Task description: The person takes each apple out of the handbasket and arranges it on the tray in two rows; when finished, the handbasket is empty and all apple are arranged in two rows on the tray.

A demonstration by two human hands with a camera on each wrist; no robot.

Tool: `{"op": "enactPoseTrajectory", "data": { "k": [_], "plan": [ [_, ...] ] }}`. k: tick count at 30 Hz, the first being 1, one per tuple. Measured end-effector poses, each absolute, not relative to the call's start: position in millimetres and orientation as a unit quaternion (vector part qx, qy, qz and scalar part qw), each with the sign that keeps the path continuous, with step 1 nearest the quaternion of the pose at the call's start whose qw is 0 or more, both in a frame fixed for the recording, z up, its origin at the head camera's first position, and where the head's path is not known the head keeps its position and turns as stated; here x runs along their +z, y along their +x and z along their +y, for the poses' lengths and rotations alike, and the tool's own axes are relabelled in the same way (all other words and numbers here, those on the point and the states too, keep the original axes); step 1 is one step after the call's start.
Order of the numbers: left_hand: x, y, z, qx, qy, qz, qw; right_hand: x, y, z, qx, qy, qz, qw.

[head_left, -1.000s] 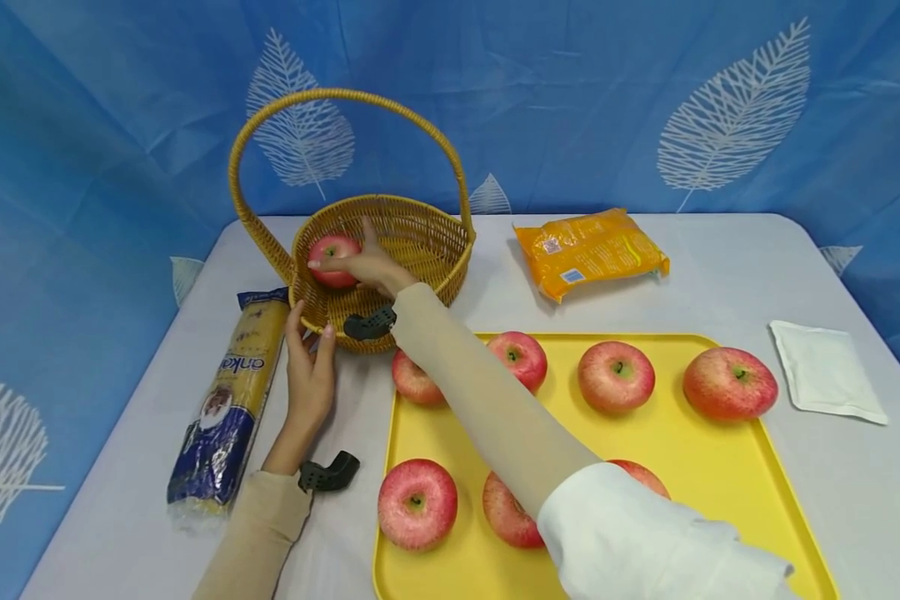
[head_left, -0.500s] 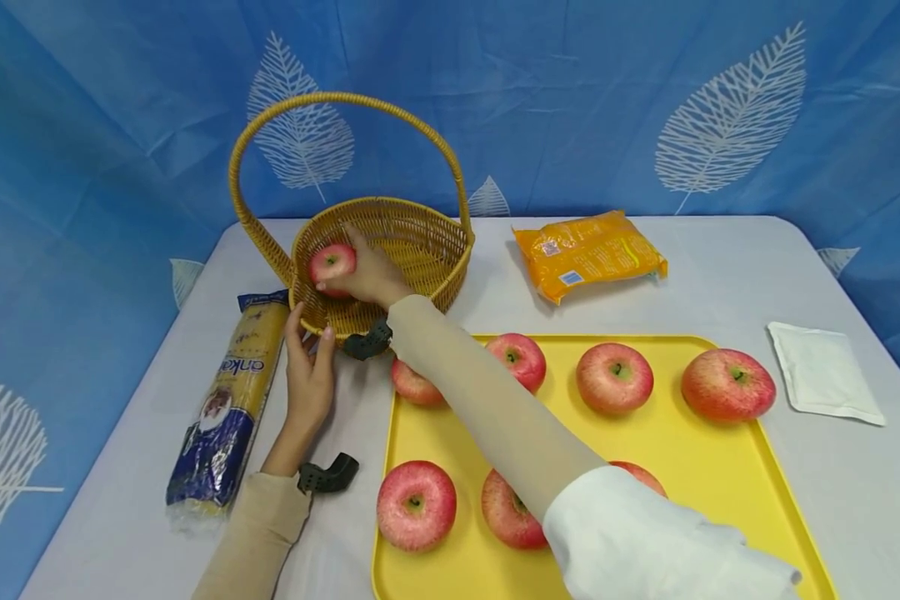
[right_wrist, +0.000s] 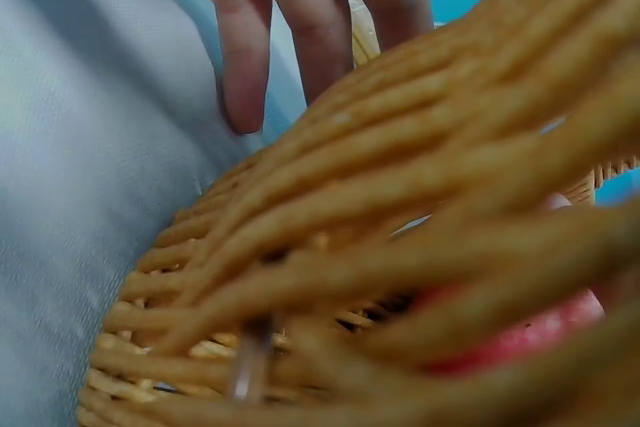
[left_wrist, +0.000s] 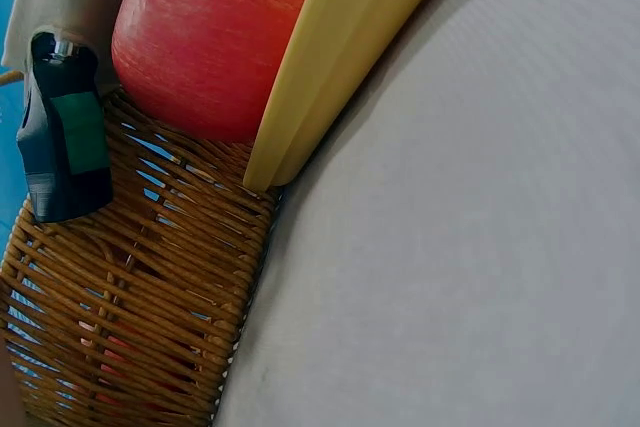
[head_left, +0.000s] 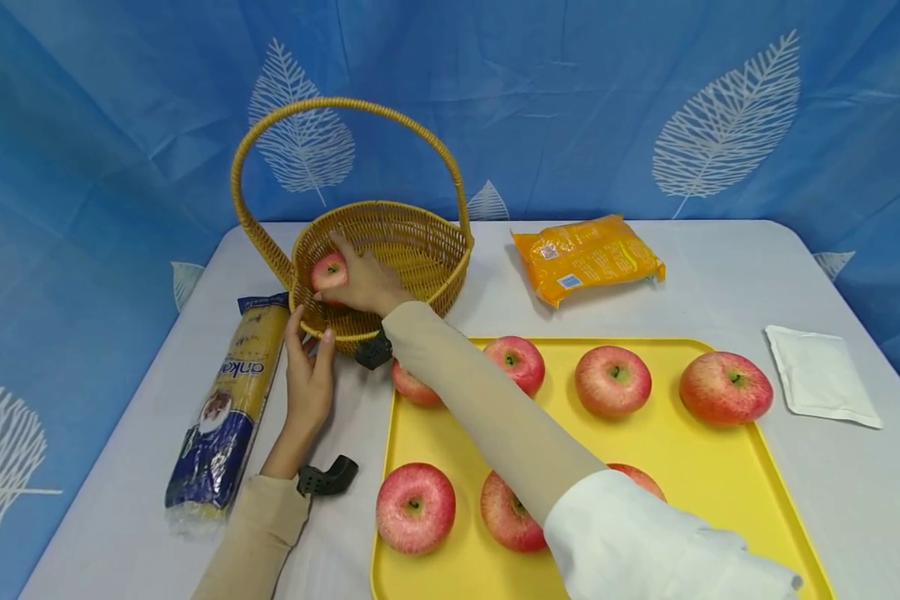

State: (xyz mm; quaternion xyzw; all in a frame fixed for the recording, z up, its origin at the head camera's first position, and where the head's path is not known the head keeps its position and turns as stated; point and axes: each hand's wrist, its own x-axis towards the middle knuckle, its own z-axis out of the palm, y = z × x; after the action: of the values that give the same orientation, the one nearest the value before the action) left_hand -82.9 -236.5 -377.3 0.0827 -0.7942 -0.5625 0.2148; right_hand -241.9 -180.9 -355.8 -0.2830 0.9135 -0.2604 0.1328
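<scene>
A red apple point(head_left: 328, 273) sits inside the left part of the wicker basket point(head_left: 450, 275). My right hand point(head_left: 367, 282) reaches into the basket and holds this apple from its right side, thumb toward me and a finger on the far side. My left hand point(head_left: 310, 379) rests against the basket's near left side, fingertips and thumb right at the rim. Its straight fingers point(right_wrist: 320, 22) show outside the weave in the right wrist view. Through the weave there, a bit of the red apple point(right_wrist: 530, 332) is visible. The left wrist view shows the basket's side point(left_wrist: 150, 267) close up.
A yellow tray point(head_left: 720, 492) with several apples point(head_left: 416, 508) fills the near right. A pasta packet point(head_left: 228, 408) lies left of the basket. An orange packet point(head_left: 588, 257) lies at the back, and a white sachet point(head_left: 821, 375) at the far right.
My right hand has closed in leftward around the apple, which sits slightly lower in the basket and is more covered by the hand. The left hand has stayed in place.
</scene>
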Motion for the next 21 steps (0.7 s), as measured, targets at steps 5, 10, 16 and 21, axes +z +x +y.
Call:
{"op": "enactPoseTrajectory", "data": {
  "k": [5, 10, 16, 21],
  "plan": [
    [-377.9, -83.1, -236.7, -0.565, 0.082, -0.792, 0.216, -355.3, -241.8, -180.2, -0.249, -0.29, 0.914, 0.137],
    [-378.3, -82.8, -236.6, -0.568, 0.08, -0.79, 0.216, -355.1, -241.0, -179.2, -0.251, -0.297, 0.91, 0.146],
    [-378.3, -82.1, -236.4, -0.567, 0.083, -0.791, 0.215, -356.1, -240.6, -178.9, -0.262, -0.302, 0.902, 0.166],
    [-377.5, -81.1, -236.2, -0.563, 0.087, -0.794, 0.213, -354.5, -240.3, -177.4, -0.27, -0.304, 0.897, 0.174]
  ]
}}
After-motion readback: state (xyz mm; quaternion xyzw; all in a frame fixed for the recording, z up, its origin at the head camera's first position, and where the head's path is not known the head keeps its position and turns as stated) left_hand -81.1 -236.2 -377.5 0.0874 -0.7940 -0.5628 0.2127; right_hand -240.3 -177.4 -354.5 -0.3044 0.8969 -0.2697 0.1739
